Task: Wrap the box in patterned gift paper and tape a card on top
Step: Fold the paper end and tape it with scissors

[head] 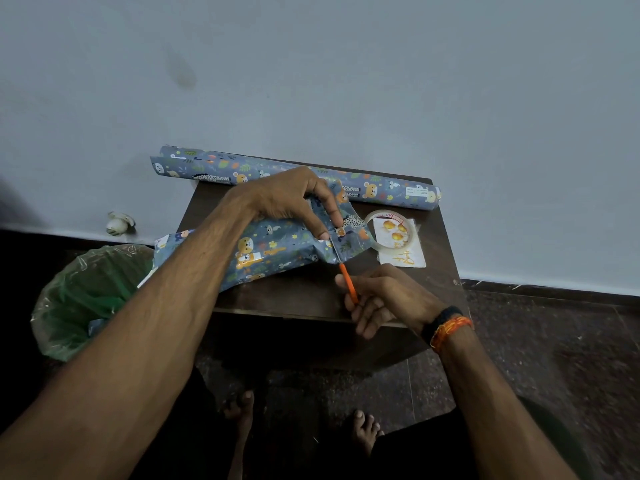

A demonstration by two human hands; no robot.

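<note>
Head view: wrapped box (pixel 263 251), mid-tabletop (pixel 311 296). Left grip (pixel 294 199) pinches gift paper (pixel 349 237) flap; right grip (pixel 384 299) holds orange scissors (pixel 348 282). Card (pixel 405 254), tape roll (pixel 391 230): right edge. Paper roll (pixel 294 174): far edge.

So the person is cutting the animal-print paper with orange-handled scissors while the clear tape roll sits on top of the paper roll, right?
Not quite. In the head view the clear tape roll sits on the white card on the dark table, not on the paper roll. The rest holds: the right hand works orange-handled scissors at the animal-print paper.
</note>
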